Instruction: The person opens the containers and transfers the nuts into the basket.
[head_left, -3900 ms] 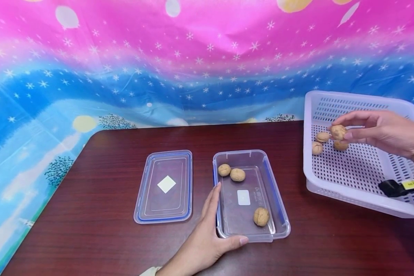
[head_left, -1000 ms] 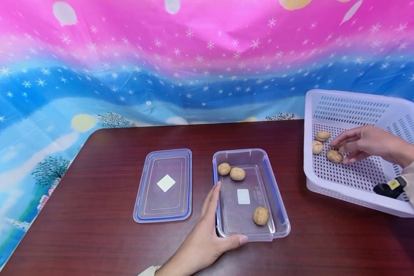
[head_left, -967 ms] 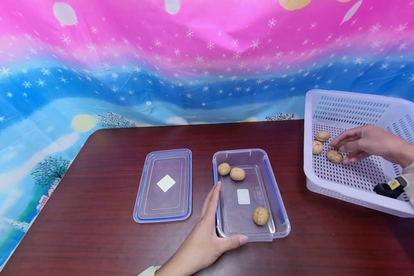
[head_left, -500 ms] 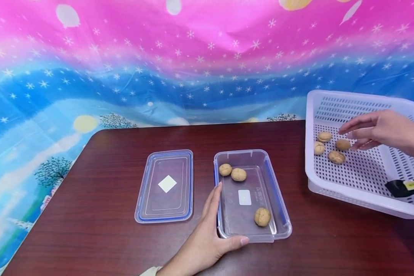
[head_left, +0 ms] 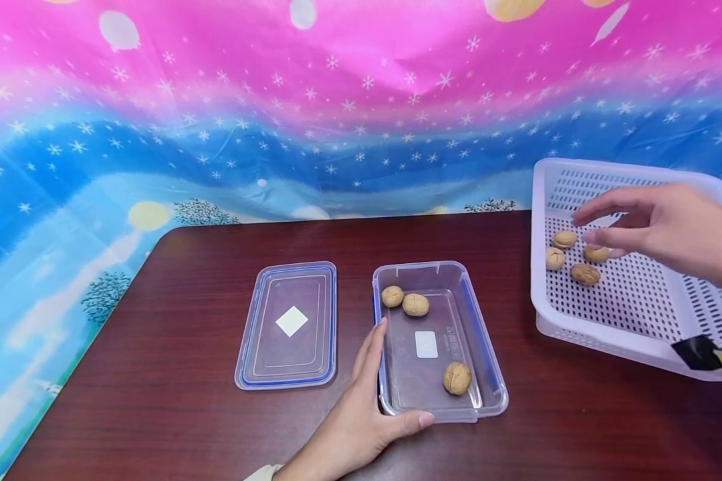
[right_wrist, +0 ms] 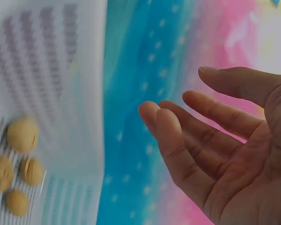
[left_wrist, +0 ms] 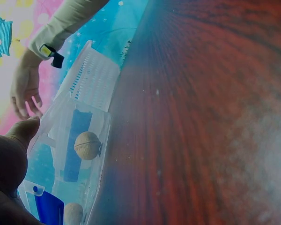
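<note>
On the far left lies a clear lid (head_left: pixel 287 325) with a blue rim, flat on the dark table (head_left: pixel 156 374), just beyond the fingertips of the left hand (head_left: pixel 361 421). That hand rests against the near left corner of the clear box (head_left: pixel 484 364), fingers straight along its side wall and thumb along its near edge, steadying it without closing round it. Inside the box sit three walnuts: two touching at the far end (head_left: pixel 415 304) and one alone (head_left: pixel 456 377) near the thumb. Well to the right, the right hand (head_left: pixel 662 227) hovers with fingers spread and nothing in them, above the white basket (head_left: pixel 608 327); four walnuts (head_left: pixel 585 274) lie clustered just under its fingertips. A walnut is round and hard, so a loose pinch could let it slip and roll across the table. The basket seems to tilt, so nudged nuts may roll away from the fingers.
</note>
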A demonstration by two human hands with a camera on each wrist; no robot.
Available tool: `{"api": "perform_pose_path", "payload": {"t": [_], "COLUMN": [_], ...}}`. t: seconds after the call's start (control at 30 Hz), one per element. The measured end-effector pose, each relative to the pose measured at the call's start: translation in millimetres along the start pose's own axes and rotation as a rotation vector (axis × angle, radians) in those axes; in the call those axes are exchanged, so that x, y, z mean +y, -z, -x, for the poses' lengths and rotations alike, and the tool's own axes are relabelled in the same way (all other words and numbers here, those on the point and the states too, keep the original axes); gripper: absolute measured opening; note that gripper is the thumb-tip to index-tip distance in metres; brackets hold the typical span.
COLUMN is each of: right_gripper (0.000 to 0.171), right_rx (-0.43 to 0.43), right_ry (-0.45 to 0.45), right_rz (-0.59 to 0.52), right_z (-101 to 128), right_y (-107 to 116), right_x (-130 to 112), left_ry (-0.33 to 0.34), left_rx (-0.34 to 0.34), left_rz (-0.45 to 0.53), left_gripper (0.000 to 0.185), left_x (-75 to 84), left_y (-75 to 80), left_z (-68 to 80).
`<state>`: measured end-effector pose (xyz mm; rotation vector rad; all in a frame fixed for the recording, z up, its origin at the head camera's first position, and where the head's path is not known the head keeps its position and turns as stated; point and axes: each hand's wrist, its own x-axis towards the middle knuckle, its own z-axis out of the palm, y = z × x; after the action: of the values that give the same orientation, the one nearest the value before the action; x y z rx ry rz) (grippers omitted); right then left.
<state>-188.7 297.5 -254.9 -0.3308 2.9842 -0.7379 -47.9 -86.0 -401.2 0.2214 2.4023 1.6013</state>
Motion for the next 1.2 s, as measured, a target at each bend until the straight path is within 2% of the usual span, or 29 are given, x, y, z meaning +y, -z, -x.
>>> {"api": "perform_pose_path", "payload": {"t": [0.1, 0.27, 0.4, 0.77, 1.2], "right_gripper": [0.035, 0.036, 0.035, 0.031, 0.033], "right_rx": [-0.009, -0.022, -0.065, -0.162, -0.136], "right_ry": [0.014, 0.067, 0.117, 0.267, 0.261], "right_rz": [0.004, -0.07, -0.151, -0.465, -0.462], "right_z": [7.7, 17.7, 21.4, 18.6, -9.0], "right_y": [-7.6, -28.2, -50.1, -112.6, -157.0], "right_x": [-16.7, -37.8, -51.5, -83.5, -99.0], "left_ry": [0.001, 0.002, 0.007, 0.011, 0.015], "left_rx": [0.0, -0.002, -0.003, -0.006, -0.018], "left_rz": [0.004, 0.006, 0.007, 0.0, 0.005], "left_gripper": [0.124, 0.124, 0.124, 0.122, 0.123], "left_x": [-0.1, -0.2, -0.1, 0.0, -1.0], "left_y": [0.3, 0.7, 1.0, 1.4, 1.6], "left_z": [-0.2, -0.3, -0.5, -1.0, -1.8]}}
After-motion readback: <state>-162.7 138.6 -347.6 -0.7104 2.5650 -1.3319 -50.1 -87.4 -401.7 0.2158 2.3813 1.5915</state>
